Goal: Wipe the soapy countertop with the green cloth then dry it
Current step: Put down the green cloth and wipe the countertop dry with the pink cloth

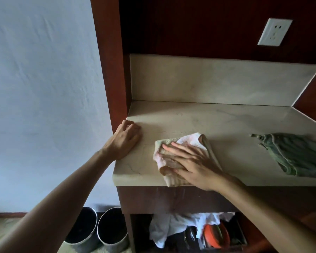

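Observation:
A beige stone countertop fills the middle of the view. My right hand lies flat, fingers spread, pressing a folded pale pink and beige cloth onto the counter near its front left edge; part of that cloth hangs over the front edge. The green cloth lies crumpled on the counter at the right, away from both hands. My left hand rests with curled fingers on the counter's left front corner, holding nothing.
A low stone backsplash and dark red wood panels enclose the counter, with a white wall socket above. Below is an open shelf with white fabric and an orange object. Two dark bins stand on the floor at left.

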